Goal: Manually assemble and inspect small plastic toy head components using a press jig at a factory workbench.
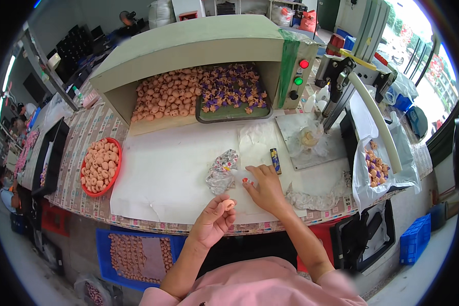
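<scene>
left hand (212, 220) pinching roundish peach piece (229, 205)

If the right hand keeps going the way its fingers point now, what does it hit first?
Probably the crumpled clear bag: the right hand points up-left across the white sheet, fingertips by a small red-and-white piece. Depth is uncertain.

Small red-and-white item (248, 180) under the right hand (264, 189), too tiny to identify.

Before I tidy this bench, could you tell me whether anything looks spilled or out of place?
Nothing looks spilled. The only loose items are a crumpled plastic bag and a small cylinder lying on the white sheet near the right hand.
</scene>
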`<state>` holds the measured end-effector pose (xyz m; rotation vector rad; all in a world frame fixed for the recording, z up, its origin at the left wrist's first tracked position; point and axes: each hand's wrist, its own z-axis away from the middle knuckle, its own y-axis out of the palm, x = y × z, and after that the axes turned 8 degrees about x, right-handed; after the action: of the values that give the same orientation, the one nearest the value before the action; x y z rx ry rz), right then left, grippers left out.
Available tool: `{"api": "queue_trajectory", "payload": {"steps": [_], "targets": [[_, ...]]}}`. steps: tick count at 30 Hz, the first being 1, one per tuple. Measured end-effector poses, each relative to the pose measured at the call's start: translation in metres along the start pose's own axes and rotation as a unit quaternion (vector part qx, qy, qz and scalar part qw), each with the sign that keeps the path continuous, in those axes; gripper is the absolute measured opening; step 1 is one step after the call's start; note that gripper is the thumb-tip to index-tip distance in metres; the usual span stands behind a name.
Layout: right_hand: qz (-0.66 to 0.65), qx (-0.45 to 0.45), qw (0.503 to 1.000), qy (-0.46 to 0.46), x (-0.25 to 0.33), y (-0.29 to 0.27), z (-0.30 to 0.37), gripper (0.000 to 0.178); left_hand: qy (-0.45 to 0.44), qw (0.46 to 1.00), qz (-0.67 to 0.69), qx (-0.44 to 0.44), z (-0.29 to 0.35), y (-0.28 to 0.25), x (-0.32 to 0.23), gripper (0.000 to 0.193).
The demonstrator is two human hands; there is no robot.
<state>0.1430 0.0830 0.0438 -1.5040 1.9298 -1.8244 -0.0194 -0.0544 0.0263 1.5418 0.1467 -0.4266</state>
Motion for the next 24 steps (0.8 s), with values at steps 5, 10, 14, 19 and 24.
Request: {"api": "queue_trajectory", "payload": {"steps": [5,10,14,19,24], "targets": [[-0.142,-0.010,0.988,0.064,0.022,-0.013,0.018,0.035,0.029,0.999,0.019,-0.038,-0.003,-0.008,-0.007,0.025],[-0.378,-0.050,0.912,0.152,0.020,-0.010,0.045,0.029,0.017,0.999,-0.003,-0.040,-0.011,-0.011,-0.008,0.031],[-0.487,-0.095,0.846,0.196,0.031,-0.018,0.054,0.026,0.018,0.999,-0.018,-0.024,-0.017,-0.016,-0.003,0.033],[-0.378,-0.162,0.904,0.118,0.037,-0.020,0.061,0.035,0.008,1.000,-0.017,-0.006,-0.017,-0.028,0.003,0.034],[-0.285,-0.150,0.944,0.068,0.032,-0.020,0.063,0.035,-0.001,0.999,-0.025,-0.022,-0.016,-0.023,0.001,0.035]]}}
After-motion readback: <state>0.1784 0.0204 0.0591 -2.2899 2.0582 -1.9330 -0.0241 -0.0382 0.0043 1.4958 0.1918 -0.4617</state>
